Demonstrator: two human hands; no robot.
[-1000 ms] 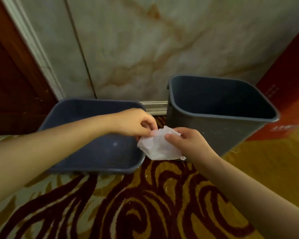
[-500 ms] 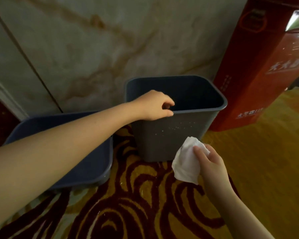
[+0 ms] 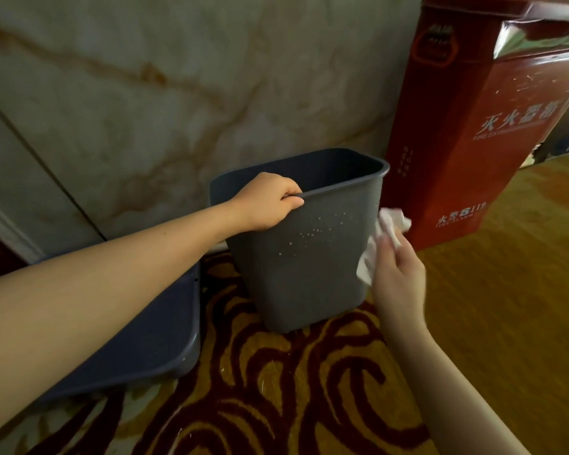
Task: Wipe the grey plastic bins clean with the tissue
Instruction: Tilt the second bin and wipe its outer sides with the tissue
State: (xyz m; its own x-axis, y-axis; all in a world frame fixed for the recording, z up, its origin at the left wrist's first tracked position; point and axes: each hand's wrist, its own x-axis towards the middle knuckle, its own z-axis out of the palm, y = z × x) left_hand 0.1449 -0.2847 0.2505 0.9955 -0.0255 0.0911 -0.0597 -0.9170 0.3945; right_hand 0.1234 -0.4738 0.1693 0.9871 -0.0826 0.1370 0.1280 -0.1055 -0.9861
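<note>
A grey plastic bin stands tilted on the carpet, with white specks on its front wall. My left hand grips its near rim at the left corner. My right hand holds a crumpled white tissue pressed against the bin's right side wall. A second grey bin sits at the lower left, mostly hidden behind my left forearm.
A tall red fire-extinguisher box stands right behind the tilted bin. A marble wall rises behind both bins. The floor is patterned red and gold carpet, plain gold at the right.
My left hand closed on the right bin's rim and tilted the bin. My right hand carried the tissue up from in front of the bin to its right side.
</note>
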